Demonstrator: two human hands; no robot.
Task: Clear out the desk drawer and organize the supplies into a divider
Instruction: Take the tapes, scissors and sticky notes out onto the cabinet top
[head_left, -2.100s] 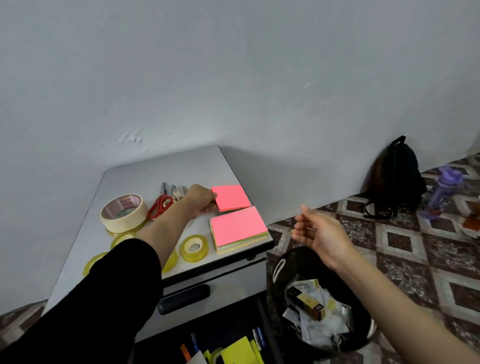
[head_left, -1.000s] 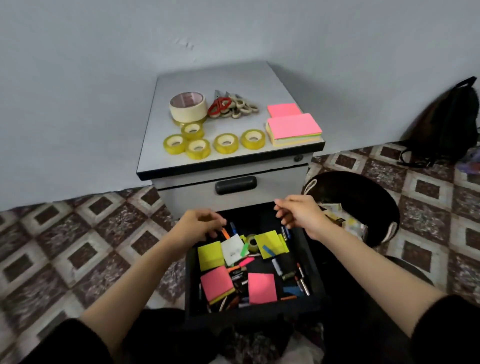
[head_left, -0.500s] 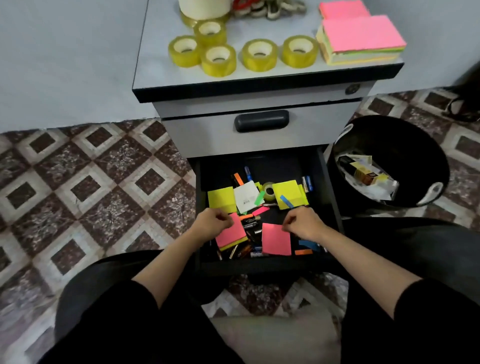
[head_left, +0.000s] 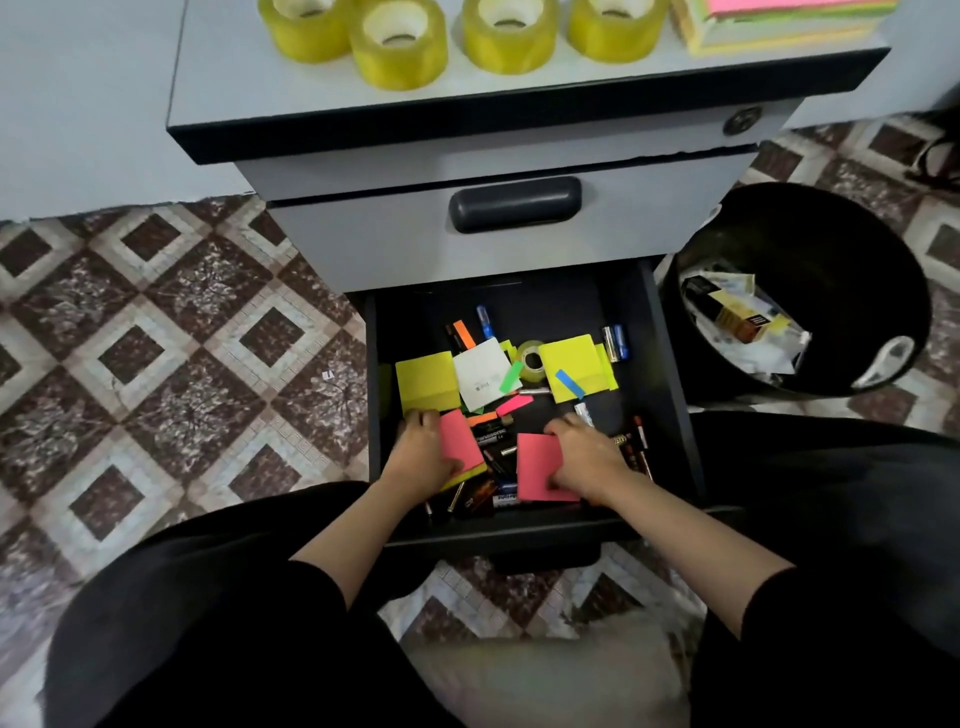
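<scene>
Two hands work at once in the head view, both low in the front half of the open drawer. The left hand curls its fingers round the edge of a pink-and-yellow pad at the drawer's front left. The right hand clasps a plain pink pad at the drawer's front middle.

Both pads lie on loose batteries, and pens sit by the drawer's right wall, just beside the right hand. Each grasp looks to be on one edge only, so a lift could fan the sheets, or split the two-coloured pad where its colours meet. A rising pad might also drag batteries along and send them rolling toward the drawer's back.

No divider shows anywhere near the drawer. The pads would probably go to the cabinet top above the drawer, where tape rolls crowd the front edge. A pad set there carelessly could slip off toward the bin right of the drawer.
</scene>
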